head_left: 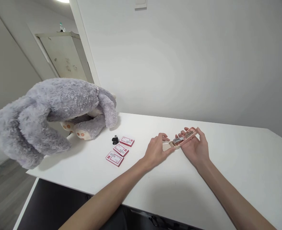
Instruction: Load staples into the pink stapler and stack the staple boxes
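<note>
A pink and cream stapler (188, 135), opened out so that its metal inside shows, is held above the table between both hands. My left hand (155, 149) is closed on the cream end, with the thumb along the near side. The pink end rests in my right hand (198, 149), palm up, its thumb and fingers closed around the sides. Parts of the stapler are hidden by the fingers. To the left of my hands lie three flat red-and-white boxes, the nearest box (114, 158), the middle box (121, 149) and the far box (127, 141).
A small black object (115, 139), possibly a staple remover, sits beside the boxes. A large fluffy grey-lilac plush toy (66, 99) slumps over the left end of the white table (174, 198). A wall (191, 64) runs behind the table; a cabinet (61, 57) stands beyond at the left.
</note>
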### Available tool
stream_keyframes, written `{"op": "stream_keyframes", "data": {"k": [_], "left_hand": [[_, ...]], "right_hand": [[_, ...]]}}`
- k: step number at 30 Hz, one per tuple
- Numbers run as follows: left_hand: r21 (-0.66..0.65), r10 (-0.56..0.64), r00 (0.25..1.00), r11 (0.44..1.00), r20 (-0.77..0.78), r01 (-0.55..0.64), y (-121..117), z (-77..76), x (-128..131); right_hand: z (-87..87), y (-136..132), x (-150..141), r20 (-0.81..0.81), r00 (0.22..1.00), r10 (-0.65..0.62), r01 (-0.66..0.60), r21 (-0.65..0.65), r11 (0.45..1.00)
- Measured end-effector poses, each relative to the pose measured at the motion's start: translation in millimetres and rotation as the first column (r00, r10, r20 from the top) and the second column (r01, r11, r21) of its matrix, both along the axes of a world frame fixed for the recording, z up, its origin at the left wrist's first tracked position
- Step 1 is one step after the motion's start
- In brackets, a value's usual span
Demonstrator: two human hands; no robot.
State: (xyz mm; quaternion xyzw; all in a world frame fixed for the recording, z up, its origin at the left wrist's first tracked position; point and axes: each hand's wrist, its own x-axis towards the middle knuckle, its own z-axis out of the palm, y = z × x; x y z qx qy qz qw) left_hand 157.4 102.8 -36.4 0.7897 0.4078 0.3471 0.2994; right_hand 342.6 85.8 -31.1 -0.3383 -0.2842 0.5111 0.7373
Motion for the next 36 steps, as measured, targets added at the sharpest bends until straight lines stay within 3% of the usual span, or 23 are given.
{"op": "stream_keyframes", "data": {"k": [4, 7, 12, 16, 27, 32, 36], "left_hand": [[-0.004, 0.009, 0.998, 1.000, -0.067, -0.009, 2.0, -0.2, 0.0], [0.028, 0.029, 0.996, 0.999, -0.089, -0.027, 3.1, 1.0, 0.2], [0.096, 0.081, 0.989, 0.993, -0.121, -0.070, 5.2, 2.3, -0.7], [0.113, 0.105, 0.987, 0.989, -0.118, -0.091, 5.8, 2.9, -2.3], [0.142, 0.110, 0.990, 0.985, -0.090, -0.097, 4.2, 3.8, -4.0], [0.216, 0.093, 0.993, 0.973, -0.065, -0.077, 0.7, 4.2, -4.1], [0.301, 0.175, 0.984, 0.940, -0.021, -0.161, -0.7, 8.0, -5.5]], "right_hand": [[-10.7, 5.7, 15.3, -0.060, 0.997, -0.048, 0.046, -0.040, 0.998], [-21.7, 12.5, 27.5, -0.057, 0.987, -0.151, 0.147, -0.073, 0.986], [-39.2, 22.5, 40.9, 0.277, 0.888, -0.367, 0.408, -0.107, 0.907], [-44.7, 23.6, 43.0, 0.514, 0.756, -0.405, 0.528, -0.114, 0.841], [-23.3, 4.6, 27.1, 0.799, 0.523, -0.297, 0.577, -0.075, 0.813], [-13.2, -2.7, 10.5, 0.890, 0.325, -0.321, 0.540, 0.105, 0.835], [-5.1, -11.6, -7.1, 0.885, 0.277, -0.375, 0.438, 0.231, 0.869]]}}
